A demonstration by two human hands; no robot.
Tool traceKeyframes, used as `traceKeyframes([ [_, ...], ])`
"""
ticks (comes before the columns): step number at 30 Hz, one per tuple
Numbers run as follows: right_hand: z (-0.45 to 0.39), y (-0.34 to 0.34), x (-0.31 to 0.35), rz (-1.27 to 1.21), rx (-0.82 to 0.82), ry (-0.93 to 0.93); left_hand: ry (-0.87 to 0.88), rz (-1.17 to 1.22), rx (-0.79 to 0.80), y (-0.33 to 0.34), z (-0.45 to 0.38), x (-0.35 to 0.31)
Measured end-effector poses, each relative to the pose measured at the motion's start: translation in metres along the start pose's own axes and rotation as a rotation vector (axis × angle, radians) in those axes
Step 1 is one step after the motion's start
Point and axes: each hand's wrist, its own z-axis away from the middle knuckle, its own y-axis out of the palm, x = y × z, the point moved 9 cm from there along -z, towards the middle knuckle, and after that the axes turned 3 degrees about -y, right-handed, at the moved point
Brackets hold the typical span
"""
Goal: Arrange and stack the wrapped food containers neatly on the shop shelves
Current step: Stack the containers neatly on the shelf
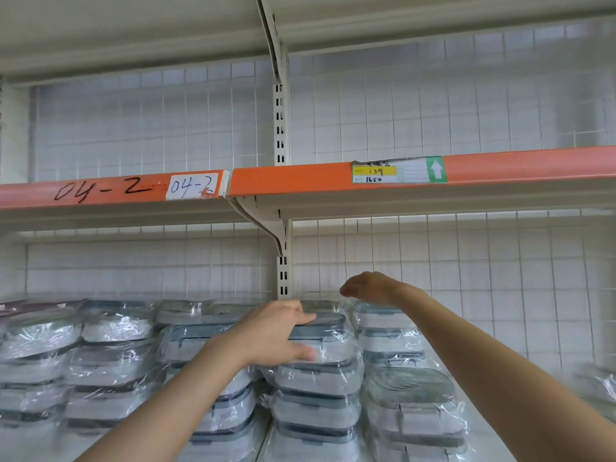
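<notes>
- Head view, lower centre of the frame: a wrapped food container point(320, 341) sits on top of a stack point(316, 405) of like containers, each sealed in clear crinkled film, with grey-blue lids and pale bodies.
- Left hand point(276, 331) grips that top container at its left end, fingers curled over the upper edge and thumb pressed along the side lower down.
- Right hand point(373, 288) hovers just above the rear of the same stack, wrist bent and fingers drooping loosely downward; it holds nothing that can be seen, though the fingertips blur against the film.
- More wrapped stacks fill the lower shelf: several point(110, 361) to the left of the frame and a column point(410, 395) just right of the centre stack.
- At mid-frame runs an orange shelf edge point(300, 178), hand-marked "04-2" on the left, with a white label point(192, 186) repeating it.
- Further right on that edge is a price tag point(398, 170) with a yellow patch and a green arrow.
- Behind everything stands a white wire grid back panel point(433, 121) and a slotted upright post point(279, 125).
</notes>
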Motion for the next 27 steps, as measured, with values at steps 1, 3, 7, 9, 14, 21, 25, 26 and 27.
traceKeyframes([
  [1, 0.005, -0.003, -0.001, -0.005, 0.010, 0.009, -0.011, 0.001, -0.001, 0.001, 0.000, 0.001],
  [3, 0.014, -0.006, -0.002, 0.013, 0.029, -0.023, -0.032, 0.008, 0.001, 0.006, -0.002, 0.001],
  [7, 0.035, -0.014, -0.013, -0.021, 0.026, -0.036, -0.099, 0.023, 0.044, 0.017, -0.009, 0.001],
  [9, 0.048, -0.019, -0.027, -0.064, -0.009, -0.018, -0.119, 0.008, 0.073, 0.021, -0.012, -0.001],
  [14, 0.094, -0.037, -0.077, -0.058, -0.070, 0.055, -0.098, -0.010, 0.020, 0.009, -0.018, -0.028],
  [21, 0.189, -0.044, -0.199, 0.013, -0.129, 0.352, 0.167, 0.048, -0.142, 0.017, -0.046, -0.158],
  [25, 0.254, -0.031, -0.267, 0.278, 0.011, 0.572, 0.261, 0.120, -0.092, 0.057, -0.065, -0.227],
  [26, 0.265, -0.025, -0.275, 0.326, 0.066, 0.564, 0.278, 0.139, -0.071, 0.067, -0.069, -0.242],
  [27, 0.275, -0.019, -0.277, 0.337, 0.092, 0.537, 0.296, 0.161, -0.047, 0.077, -0.071, -0.256],
])
